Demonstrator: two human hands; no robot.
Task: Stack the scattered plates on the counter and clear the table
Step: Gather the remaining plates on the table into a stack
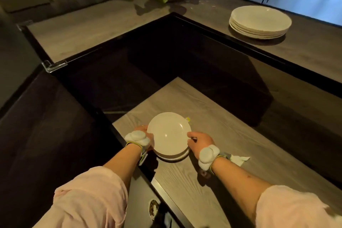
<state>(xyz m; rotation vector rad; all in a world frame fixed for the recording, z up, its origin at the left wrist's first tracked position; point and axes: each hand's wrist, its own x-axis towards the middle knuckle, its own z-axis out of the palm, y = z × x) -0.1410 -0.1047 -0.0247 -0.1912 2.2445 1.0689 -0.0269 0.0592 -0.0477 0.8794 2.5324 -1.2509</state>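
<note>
White small plates (168,134): short stack, near surface (231,135), by its left edge.
Left hand (143,136): grasping stack's left rim.
Right hand (199,143): grasping right rim.
Large plate stack (260,21): far right.

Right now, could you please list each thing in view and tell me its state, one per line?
small plate stack: held at both sides, low over the near table, empty on top
left hand: grip closed on the stack's left rim
right hand: grip closed on the stack's right rim
large plate stack: resting on the far counter, untouched, neat
white napkin: crumpled, lying on the table by the right wrist
</note>
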